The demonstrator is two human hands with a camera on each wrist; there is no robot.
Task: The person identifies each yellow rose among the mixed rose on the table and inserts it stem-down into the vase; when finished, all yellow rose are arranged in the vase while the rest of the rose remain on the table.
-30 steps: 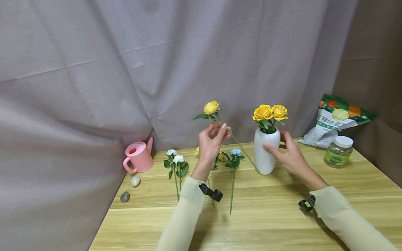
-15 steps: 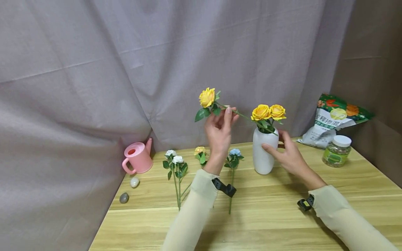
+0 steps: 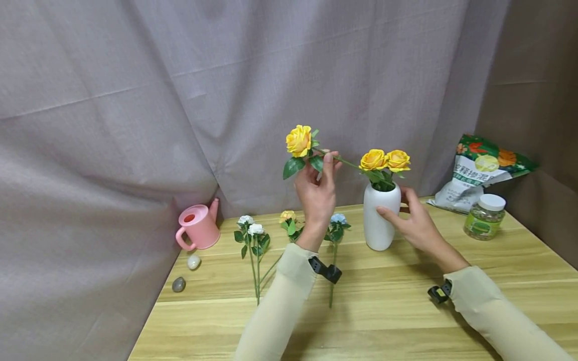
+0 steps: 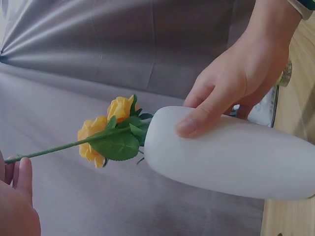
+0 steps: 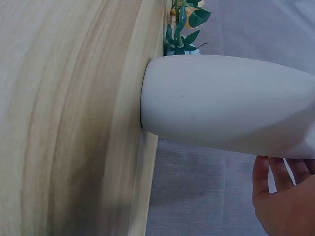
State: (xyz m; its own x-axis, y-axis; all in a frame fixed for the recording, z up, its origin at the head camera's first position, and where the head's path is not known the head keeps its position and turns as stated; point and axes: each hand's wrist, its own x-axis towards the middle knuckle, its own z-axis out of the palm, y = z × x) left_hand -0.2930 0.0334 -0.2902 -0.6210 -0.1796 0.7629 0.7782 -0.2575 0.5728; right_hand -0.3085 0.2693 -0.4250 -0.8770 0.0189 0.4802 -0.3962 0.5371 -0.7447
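My left hand (image 3: 316,193) pinches the green stem of a yellow rose (image 3: 299,141), its bloom up and to the left. The stem slants down rightward to the mouth of a white vase (image 3: 379,220); its lower end is hidden among leaves there. Two more yellow roses (image 3: 374,160) stand in the vase. My right hand (image 3: 420,225) holds the upright vase from the right, and the left wrist view shows its thumb (image 4: 189,127) across the front. In the right wrist view, the vase base (image 5: 152,93) rests on the wooden table (image 5: 74,108).
White flowers (image 3: 256,229), a yellow flower (image 3: 287,216) and a blue flower (image 3: 338,218) lie on the table. Left stand a pink watering can (image 3: 200,228) and two stones, one white (image 3: 193,261), one grey (image 3: 178,284). At right are a lidded jar (image 3: 485,218) and a printed bag (image 3: 469,175).
My left hand has risen and moved right with the rose, bringing its stem from beside the vase's base up to the mouth. My right hand stays on the vase.
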